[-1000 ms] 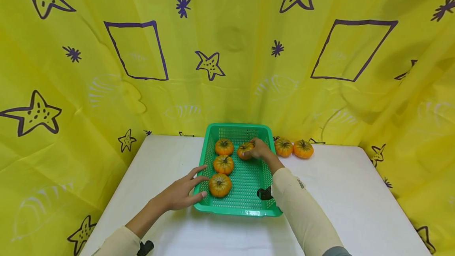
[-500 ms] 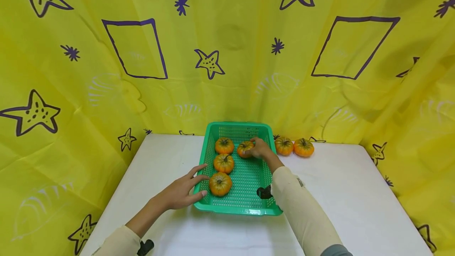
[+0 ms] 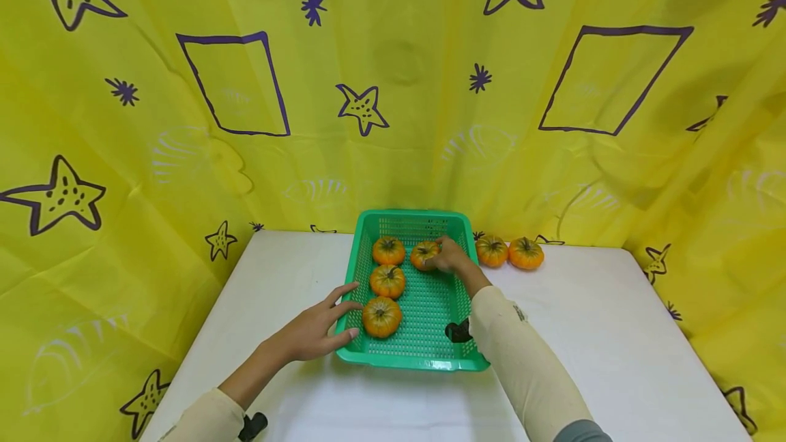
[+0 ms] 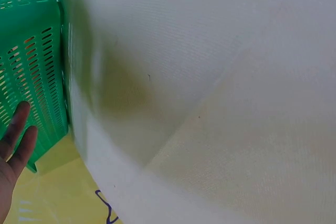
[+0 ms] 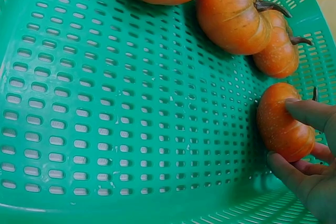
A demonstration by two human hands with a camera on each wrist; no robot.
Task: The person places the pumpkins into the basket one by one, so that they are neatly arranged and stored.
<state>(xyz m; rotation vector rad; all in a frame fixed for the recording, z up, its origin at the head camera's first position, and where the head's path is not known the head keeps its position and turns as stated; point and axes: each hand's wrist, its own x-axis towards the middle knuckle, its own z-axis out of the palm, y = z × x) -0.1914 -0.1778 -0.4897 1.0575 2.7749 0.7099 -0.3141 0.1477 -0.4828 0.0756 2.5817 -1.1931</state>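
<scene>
Held pumpkin (image 3: pixel 421 256): far right of the green basket (image 3: pixel 417 363), gripped in your right hand (image 3: pixel 451 257). Three pumpkins (image 3: pixel 387 282) line the basket's left side. Your left hand (image 3: pixel 312 330), fingers spread, is at that side; contact unclear. Two more pumpkins (image 3: pixel 525 254) sit outside, right, on the table (image 3: pixel 602 319).

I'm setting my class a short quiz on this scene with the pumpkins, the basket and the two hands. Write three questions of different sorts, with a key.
1. Counting any held one, how many pumpkins are inside the green plastic basket?
2. True or false: the right hand grips a pumpkin.
3. On which side of the basket, as the person sees it, are the two outside pumpkins?
A) left
B) right
C) near side

Key: 1. Four. 2. True. 3. B.
</scene>
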